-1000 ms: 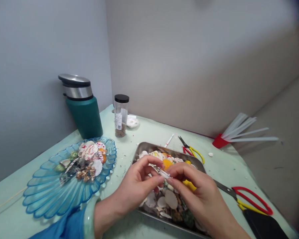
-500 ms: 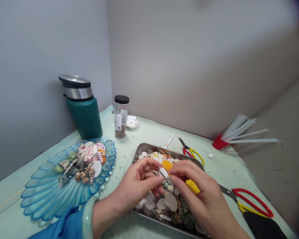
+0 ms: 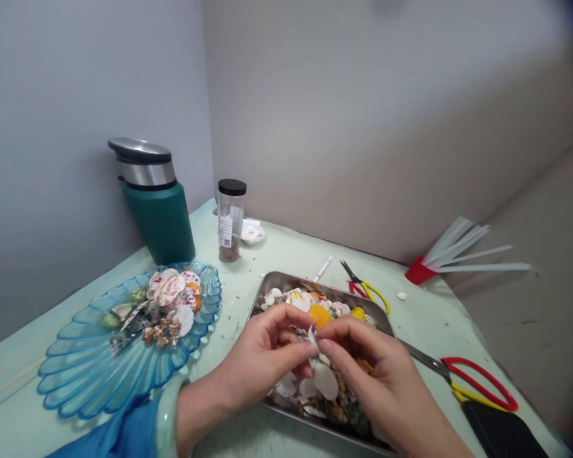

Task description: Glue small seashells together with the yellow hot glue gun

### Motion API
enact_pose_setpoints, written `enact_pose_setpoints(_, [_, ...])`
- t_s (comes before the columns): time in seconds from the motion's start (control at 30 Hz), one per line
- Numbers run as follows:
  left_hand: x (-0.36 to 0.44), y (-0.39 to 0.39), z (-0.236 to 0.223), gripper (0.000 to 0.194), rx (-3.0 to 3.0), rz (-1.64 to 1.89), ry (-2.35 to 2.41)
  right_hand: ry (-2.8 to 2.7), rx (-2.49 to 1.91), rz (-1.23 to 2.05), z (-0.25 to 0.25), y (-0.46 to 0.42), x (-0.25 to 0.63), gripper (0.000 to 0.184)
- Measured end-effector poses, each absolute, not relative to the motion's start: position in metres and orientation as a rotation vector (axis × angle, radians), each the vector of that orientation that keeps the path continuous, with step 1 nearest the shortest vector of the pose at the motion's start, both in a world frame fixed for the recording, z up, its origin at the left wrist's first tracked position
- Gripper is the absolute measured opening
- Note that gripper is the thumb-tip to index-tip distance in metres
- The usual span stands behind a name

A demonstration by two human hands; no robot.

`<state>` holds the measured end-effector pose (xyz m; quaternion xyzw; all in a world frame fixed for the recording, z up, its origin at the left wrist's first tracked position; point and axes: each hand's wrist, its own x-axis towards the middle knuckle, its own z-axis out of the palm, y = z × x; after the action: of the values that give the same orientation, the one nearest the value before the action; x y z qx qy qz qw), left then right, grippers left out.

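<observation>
My left hand (image 3: 262, 350) and my right hand (image 3: 379, 366) meet over a metal tray (image 3: 281, 280). Between thumb and fingertips, both pinch a small white shell (image 3: 312, 335); the fingers cover much of it. Beneath them the tray is filled with mixed shells, among them an orange shell (image 3: 319, 315) and a pale round shell (image 3: 325, 381). A blue sleeve (image 3: 109, 429) and a pale green bangle (image 3: 166, 416) are on my left arm.
At left, a blue scalloped dish (image 3: 90, 375) bears piled shells, with a teal bottle (image 3: 160, 219) behind. A clear jar (image 3: 230, 222) stands farther back. Red-yellow scissors (image 3: 482, 385), smaller scissors (image 3: 365, 289) and a red cup (image 3: 420, 270) of translucent sticks lie right.
The shell has turned between my fingers and now shows as a smaller, upright sliver. My right fingertips have closed in toward my left ones. The view has shifted slightly.
</observation>
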<state>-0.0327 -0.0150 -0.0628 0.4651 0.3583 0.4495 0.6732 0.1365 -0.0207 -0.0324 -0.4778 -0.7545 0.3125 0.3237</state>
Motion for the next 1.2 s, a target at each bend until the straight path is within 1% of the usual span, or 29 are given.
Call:
enact_pose_setpoints(0.2, [-0.0337, -0.0142, -0.0607, 0.023, 1.078, 1.034, 0.819, -1.964, -1.278, 0.907, -0.0335, -0.0192, 0.1376, 0.02])
enact_pose_setpoints(0.67, [-0.0346, -0.015, -0.0616, 0.02, 1.111, 1.023, 0.827, -2.001, -1.267, 0.897, -0.0301, -0.0199, 0.1368, 0.021])
enact_pose_setpoints(1.2, [-0.0348, -0.0159, -0.0636, 0.023, 1.145, 1.004, 0.844, -2.01, -1.263, 0.87, -0.0305, -0.0196, 0.1342, 0.021])
